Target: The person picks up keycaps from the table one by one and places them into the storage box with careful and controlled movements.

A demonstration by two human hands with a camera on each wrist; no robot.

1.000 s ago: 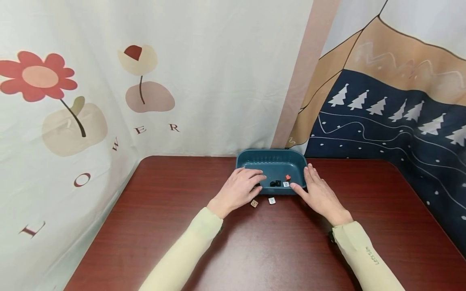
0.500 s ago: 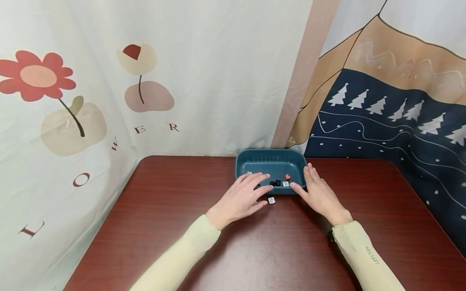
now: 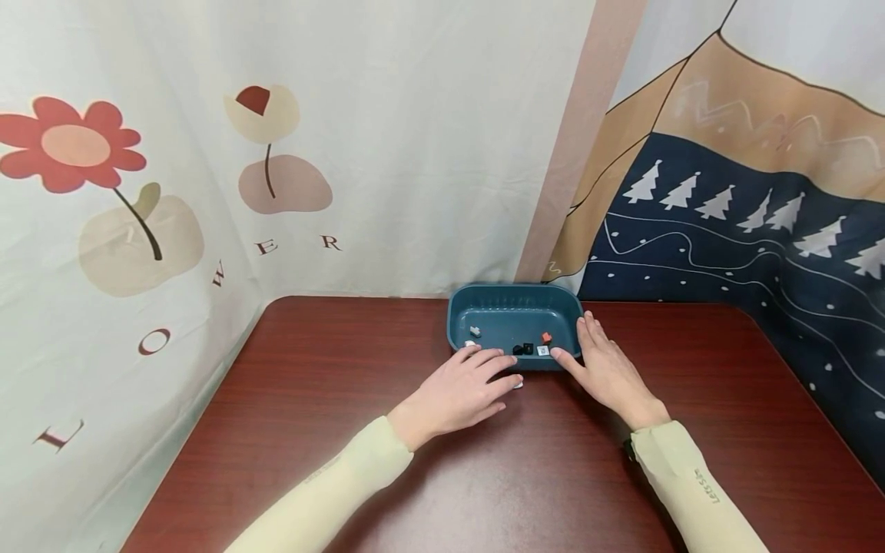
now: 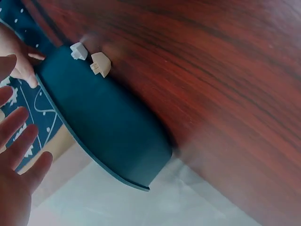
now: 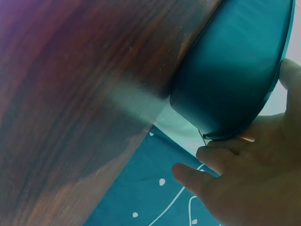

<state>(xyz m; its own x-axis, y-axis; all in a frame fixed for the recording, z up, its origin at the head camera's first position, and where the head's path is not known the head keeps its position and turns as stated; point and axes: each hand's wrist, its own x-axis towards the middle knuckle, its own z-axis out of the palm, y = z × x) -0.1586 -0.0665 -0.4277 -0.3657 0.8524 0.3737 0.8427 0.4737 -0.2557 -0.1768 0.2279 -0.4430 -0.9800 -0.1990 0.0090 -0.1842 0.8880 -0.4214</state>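
My left hand (image 3: 452, 392) hovers at the near left side of a dark teal plastic tray (image 3: 515, 296), fingers spread and holding nothing. Two keycaps lie on the table by the tray's near wall: a white keycap (image 4: 79, 51) and a beige keycap (image 4: 101, 64). In the head view the hand hides the beige one and most of the white one. My right hand (image 3: 611, 372) holds the tray's right end, thumb at the near rim and fingers along the outside. Inside the tray are an orange keycap (image 3: 546, 337), a black keycap (image 3: 528, 349), a white keycap (image 3: 543, 351) and a pale keycap (image 3: 475, 332).
The tray stands at the back edge of a reddish-brown wooden table (image 3: 332, 353). Right behind that edge hangs a pale printed curtain (image 3: 415, 153), with a dark blue tree-patterned part (image 3: 733, 230) on the right.
My left hand has drawn back from over the tray toward me, its fingers spreading and covering the loose keycaps. A pale keycap shows at the tray's left. The right hand stays put.
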